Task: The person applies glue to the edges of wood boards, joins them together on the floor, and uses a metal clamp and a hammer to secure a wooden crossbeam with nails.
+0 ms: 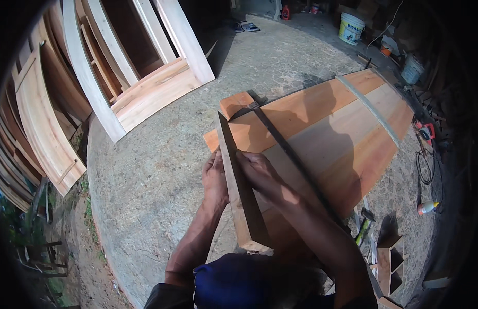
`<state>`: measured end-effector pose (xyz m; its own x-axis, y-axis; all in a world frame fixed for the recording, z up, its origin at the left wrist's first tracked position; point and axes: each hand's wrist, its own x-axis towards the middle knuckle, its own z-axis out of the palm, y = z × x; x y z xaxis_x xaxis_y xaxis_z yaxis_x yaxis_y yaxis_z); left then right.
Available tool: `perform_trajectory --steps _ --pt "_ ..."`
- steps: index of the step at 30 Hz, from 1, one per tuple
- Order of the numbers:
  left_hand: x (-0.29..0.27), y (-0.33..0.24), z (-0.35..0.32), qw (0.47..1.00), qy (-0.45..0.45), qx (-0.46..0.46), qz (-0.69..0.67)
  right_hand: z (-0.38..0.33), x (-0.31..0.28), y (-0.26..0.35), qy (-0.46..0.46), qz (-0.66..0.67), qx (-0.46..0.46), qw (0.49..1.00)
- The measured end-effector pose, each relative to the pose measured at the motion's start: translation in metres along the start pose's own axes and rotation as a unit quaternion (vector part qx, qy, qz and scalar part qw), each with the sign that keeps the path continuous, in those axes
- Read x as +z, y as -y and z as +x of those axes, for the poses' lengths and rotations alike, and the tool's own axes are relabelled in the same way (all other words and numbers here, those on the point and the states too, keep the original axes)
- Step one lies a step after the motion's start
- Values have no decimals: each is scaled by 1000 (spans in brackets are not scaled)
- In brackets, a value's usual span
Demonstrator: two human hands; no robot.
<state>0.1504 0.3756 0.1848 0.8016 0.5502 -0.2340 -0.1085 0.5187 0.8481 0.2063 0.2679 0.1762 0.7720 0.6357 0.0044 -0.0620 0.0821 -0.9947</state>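
My left hand [214, 176] grips a long wooden beam [237, 206] from its left side, with the fingers round the edge. On the beam's other side, my right hand [255, 168] is closed against it, its fingertips partly hidden. The beam is tilted, one end toward me and the other pointing away. Under and right of my right arm lies a wide panel of glued-up planks [326, 134]. A dark metal bar clamp [285, 141] crosses the panel, and a short wooden block [236, 104] sits by its far end.
Wooden door frames [159, 91] lean at the left. A pale strip [370, 105] crosses the panel's far part. To the right are a red power tool [427, 131], a glue bottle [428, 207] and a hammer [364, 226]. A white bucket [351, 28] stands at the back.
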Motion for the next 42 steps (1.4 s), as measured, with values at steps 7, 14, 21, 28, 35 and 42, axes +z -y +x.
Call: perform_trajectory --steps 7,14,21,28,35,42 --pt "18 -13 -13 991 15 32 125 -21 -16 41 109 146 84 980" --pt "18 18 -16 970 -16 47 240 -37 -39 19 136 190 23 972" --pt "33 3 -47 847 22 88 524 -46 -66 21 101 139 124 977" --pt "8 -49 -6 763 -54 144 627 -72 -71 16 129 13 218 967" --pt "-16 48 -8 938 -66 69 334 -69 -100 -27 113 116 230 960" --pt "-69 127 -20 951 -78 -58 293 -76 -89 -59 56 49 209 975"
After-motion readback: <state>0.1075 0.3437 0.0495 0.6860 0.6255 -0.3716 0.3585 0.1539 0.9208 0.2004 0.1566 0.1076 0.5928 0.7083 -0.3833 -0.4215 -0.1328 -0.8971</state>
